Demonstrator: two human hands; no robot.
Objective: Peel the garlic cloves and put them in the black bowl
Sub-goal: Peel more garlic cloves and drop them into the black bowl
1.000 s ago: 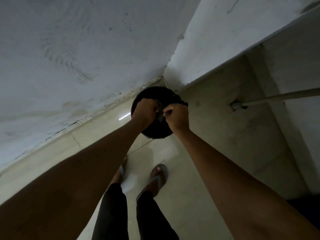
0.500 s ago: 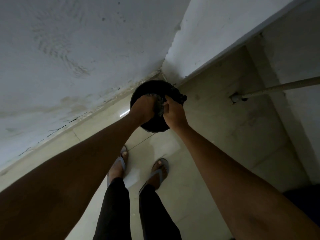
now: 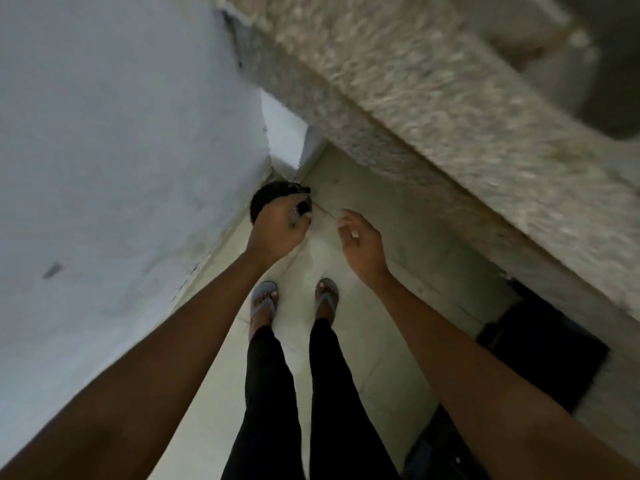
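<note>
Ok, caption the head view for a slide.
Left hand holds the black bowl by the wall; right hand hangs open.

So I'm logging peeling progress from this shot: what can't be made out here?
- Inside of the black bowl, head view: the left hand covers it, so no cloves can be counted.
- What the left hand pinches: too dark and small to name.
- Right hand: open, with a pale speck on it; clove or peel, too small to tell.
- Stone counter: motion-blurred, and its top is cut off by the frame edge.
</note>
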